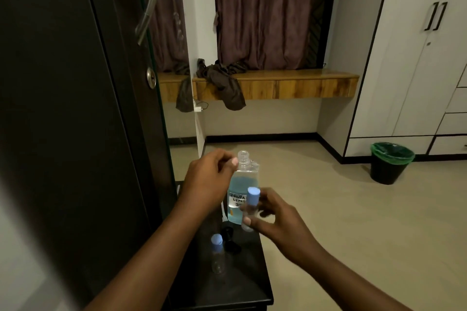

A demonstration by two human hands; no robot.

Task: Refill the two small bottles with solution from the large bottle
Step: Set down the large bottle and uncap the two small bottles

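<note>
The large bottle (241, 192) stands uncapped on the dark surface (255, 272), about half full of blue solution. The left hand (208, 179) is at its shoulder, fingers curled; whether they grip it I cannot tell. The right hand (273, 217) pinches a small capped bottle (250, 207) between thumb and fingers, held up in front of the large one. The second small bottle (217, 252), blue cap on, stands nearer, beside a black cap (228, 237).
</note>
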